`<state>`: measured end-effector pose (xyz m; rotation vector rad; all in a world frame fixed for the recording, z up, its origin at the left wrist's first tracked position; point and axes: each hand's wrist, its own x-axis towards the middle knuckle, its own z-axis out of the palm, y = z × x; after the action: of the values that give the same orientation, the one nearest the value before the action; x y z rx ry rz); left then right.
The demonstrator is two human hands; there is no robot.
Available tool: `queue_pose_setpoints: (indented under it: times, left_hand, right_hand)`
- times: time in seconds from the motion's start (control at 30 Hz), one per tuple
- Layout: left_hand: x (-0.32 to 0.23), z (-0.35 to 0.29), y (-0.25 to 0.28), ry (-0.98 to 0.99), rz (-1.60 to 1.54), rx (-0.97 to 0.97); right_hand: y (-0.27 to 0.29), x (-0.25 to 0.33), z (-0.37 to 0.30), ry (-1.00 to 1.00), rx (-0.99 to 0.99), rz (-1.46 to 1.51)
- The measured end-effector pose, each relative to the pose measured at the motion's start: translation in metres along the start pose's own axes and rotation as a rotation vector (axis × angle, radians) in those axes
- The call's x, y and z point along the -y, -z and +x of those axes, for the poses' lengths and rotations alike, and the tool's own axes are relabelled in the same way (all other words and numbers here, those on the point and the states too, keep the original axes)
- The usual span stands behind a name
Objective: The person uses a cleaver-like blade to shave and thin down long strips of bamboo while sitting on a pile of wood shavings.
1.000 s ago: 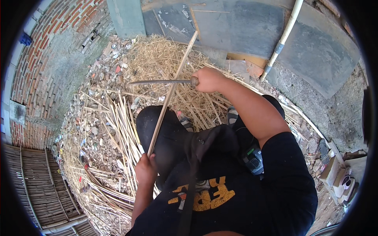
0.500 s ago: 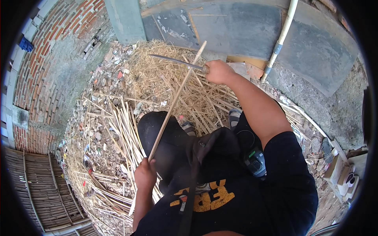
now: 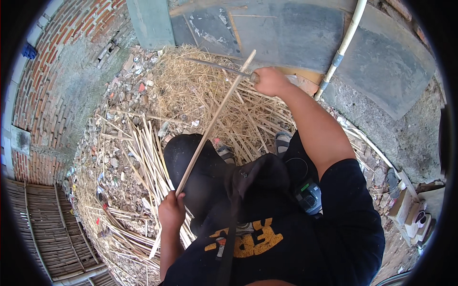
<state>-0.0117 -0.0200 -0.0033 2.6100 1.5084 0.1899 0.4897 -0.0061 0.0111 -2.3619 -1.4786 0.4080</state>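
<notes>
My left hand (image 3: 171, 209) is closed round the lower end of a long, pale bamboo strip (image 3: 213, 123), which slants up and away to the right across my left knee. My right hand (image 3: 271, 81) grips the short handle of a long-bladed knife (image 3: 219, 67). Its dark, narrow blade points left and crosses the strip near the far end; whether the edge touches the strip, I cannot tell. Below the crossing lies a heap of straw-coloured shavings (image 3: 191, 86). Several split bamboo strips (image 3: 150, 157) lie in a loose bundle beside my left knee.
Rubble (image 3: 114, 164) covers the ground to the left, below a brick wall (image 3: 52, 86). Grey panels (image 3: 296, 38) and a white pipe (image 3: 344, 45) stand at the back. A wooden block (image 3: 405, 212) sits at the right. A woven bamboo panel (image 3: 45, 229) is at lower left.
The knife and my right hand have shifted slightly right, still near the strip's far end. My left hand and the strip's lower end have moved a little left.
</notes>
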Motion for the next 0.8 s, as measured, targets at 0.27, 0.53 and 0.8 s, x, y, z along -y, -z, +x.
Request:
queue_pose_setpoints:
  times: [0.27, 0.53, 0.8]
  left_hand:
    - [0.003, -0.001, -0.009, -0.032, -0.093, 0.035]
    - [0.005, 0.004, 0.008, -0.059, -0.250, 0.095]
    - [0.021, -0.003, 0.004, -0.086, -0.220, 0.117]
  right_hand:
    - [0.006, 0.018, -0.020, 0.154, 0.249, -0.008]
    - [0.005, 0.024, -0.018, 0.101, -0.005, 0.083]
    - [0.003, -0.024, -0.003, -0.037, -0.102, -0.005]
